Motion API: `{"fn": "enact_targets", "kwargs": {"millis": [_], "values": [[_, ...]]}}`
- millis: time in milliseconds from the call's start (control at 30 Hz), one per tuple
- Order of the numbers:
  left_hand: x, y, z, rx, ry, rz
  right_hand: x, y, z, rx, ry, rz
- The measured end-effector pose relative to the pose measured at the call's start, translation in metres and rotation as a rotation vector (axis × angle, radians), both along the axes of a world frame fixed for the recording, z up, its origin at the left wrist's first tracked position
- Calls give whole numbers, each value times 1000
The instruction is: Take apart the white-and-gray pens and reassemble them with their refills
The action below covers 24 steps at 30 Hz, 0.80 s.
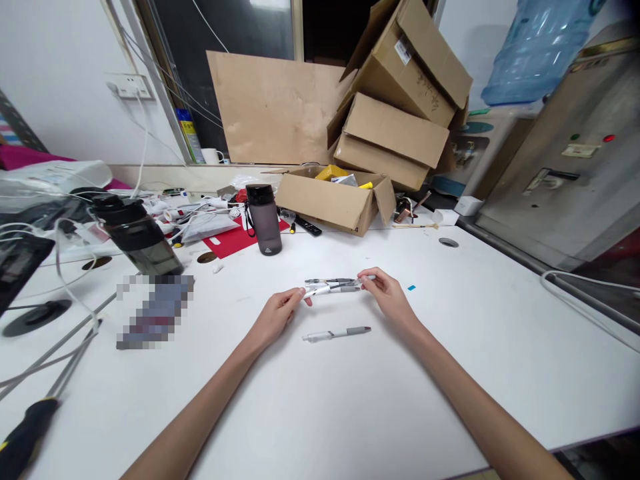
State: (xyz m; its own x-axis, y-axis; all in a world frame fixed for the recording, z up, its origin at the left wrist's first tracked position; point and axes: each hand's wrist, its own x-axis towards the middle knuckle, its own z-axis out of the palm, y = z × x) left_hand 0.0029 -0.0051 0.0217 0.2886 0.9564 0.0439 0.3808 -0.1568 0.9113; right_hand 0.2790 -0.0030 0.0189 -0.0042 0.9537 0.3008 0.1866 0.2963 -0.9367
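Holding a slim white pen barrel (pixel 317 292) between thumb and fingertips of the left hand (pixel 274 317), grip narrow. Pinching a small pale grey piece (pixel 370 277) in the right hand (pixel 387 298), too small to identify. Lying between the two hands, slightly to the far side: a clear pen with dark parts (pixel 327 281) and, partly behind the white barrel, a pen with a grey grip (pixel 346 289). Lying apart, on the near side of both hands, grip to the right: a clear-and-grey pen (pixel 336 334).

Set far beyond: an open brown cardboard box (pixel 320 200), containing a yellow packet (pixel 331 173), a grey-white packet (pixel 347 180) and a slim yellow object (pixel 367 185). Piled behind it, tilted, contents hidden: two brown cartons (pixel 395 130). Standing left of the open box: a translucent dark grey bottle with a black lid (pixel 265 223), contents unclear. Standing farther left: a clear bottle with a black top (pixel 143 243). Placed on the far ledge: a white mug (pixel 212 157), inside not visible. Mounted at far right: a translucent blue water jug (pixel 537 57).

Spread beneath the hands: a smooth white tabletop (pixel 320 413), bearing a tiny blue scrap (pixel 411 288) right of the right hand. Leaning at the far window: a plain plywood board (pixel 275 110).
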Motion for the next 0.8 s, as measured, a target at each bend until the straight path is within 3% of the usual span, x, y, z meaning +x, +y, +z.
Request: {"fn": "enact_targets", "kwargs": {"millis": [567, 800], "values": [[0, 0, 0, -6, 6, -6, 2, -3, 8, -103, 48, -56], [1, -1, -2, -24, 4, -11, -5, -6, 5, -21, -24, -4]]}}
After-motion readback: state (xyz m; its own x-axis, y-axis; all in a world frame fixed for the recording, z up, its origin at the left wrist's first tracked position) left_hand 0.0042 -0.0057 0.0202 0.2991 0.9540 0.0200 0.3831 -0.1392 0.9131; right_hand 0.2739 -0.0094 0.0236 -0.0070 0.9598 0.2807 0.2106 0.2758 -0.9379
